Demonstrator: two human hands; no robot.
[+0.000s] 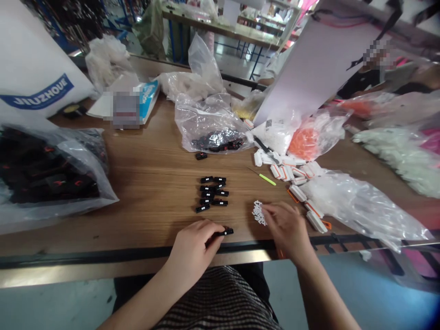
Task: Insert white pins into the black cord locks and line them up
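Being pinched in the left grip (192,250), a black clip (225,232) is held narrowly just above the near edge of the worktop (137,183). Beyond that grip, more black clips (209,193) are laid in two rough columns. The right grip (285,229) is curled, with its fingers (266,211) just beside a small heap of white pieces (259,213); whether a piece is held cannot be told. Beyond the right grip, a green-handled pick (267,179) is lying near scattered white parts (287,172). Farther from both grips, black parts are bagged in a clear bag (206,119).
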